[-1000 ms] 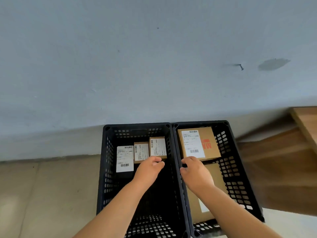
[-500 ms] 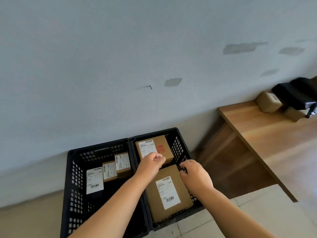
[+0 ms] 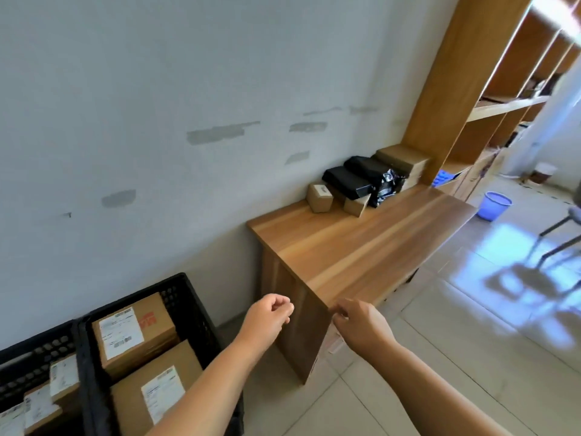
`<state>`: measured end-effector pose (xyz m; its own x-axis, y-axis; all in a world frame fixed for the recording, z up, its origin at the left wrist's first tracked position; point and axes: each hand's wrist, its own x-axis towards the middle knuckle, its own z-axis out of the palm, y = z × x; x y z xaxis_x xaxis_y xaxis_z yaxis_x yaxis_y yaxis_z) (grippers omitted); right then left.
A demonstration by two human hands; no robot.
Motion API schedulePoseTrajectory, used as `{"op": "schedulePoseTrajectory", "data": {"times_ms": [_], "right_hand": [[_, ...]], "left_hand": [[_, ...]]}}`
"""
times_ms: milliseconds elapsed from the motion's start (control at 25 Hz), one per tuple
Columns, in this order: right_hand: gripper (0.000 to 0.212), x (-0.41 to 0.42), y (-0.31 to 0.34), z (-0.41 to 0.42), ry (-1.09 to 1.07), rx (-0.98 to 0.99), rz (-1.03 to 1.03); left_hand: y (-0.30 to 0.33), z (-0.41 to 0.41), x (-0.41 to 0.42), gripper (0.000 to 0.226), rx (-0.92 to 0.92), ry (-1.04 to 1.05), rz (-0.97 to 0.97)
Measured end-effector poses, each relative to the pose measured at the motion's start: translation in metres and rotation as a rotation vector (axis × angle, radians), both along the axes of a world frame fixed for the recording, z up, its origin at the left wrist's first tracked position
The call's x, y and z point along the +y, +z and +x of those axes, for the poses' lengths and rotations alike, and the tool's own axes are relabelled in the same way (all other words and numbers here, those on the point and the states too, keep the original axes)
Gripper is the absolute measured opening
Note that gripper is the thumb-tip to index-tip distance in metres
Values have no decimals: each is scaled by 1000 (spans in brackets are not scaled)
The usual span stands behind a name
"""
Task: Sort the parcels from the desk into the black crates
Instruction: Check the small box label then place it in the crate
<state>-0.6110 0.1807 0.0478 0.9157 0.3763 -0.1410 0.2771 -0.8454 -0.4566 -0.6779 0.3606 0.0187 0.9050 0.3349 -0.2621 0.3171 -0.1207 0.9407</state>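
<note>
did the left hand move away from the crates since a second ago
Yes. The left hand has left the small-parcel crate, moving right past the big-box crate toward the desk.

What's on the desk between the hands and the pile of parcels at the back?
Nothing. In the head view the desk is bare wood from the hands' end to the parcels by the wall.

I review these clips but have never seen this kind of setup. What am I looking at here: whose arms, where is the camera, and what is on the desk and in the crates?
There is no machine. A person wears one wide-angle camera on the head, looking down at bare arms. The left hand and right hand are loosely curled and hold nothing. On the wooden desk, near the wall, lie small brown boxes and black wrapped parcels. On the floor stand two black crates holding labelled cardboard parcels.
</note>
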Motion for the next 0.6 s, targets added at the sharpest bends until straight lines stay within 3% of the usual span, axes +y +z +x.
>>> {"op": "schedulePoseTrajectory", "data": {"times_ms": [360, 600], "right_hand": [[24, -109, -2, 89, -201, 52, 127], [24, -130, 6, 222, -188, 15, 86]], "left_hand": [[-5, 99, -76, 11, 48, -102, 9], [-13, 220, -85, 12, 20, 23, -100]]}}
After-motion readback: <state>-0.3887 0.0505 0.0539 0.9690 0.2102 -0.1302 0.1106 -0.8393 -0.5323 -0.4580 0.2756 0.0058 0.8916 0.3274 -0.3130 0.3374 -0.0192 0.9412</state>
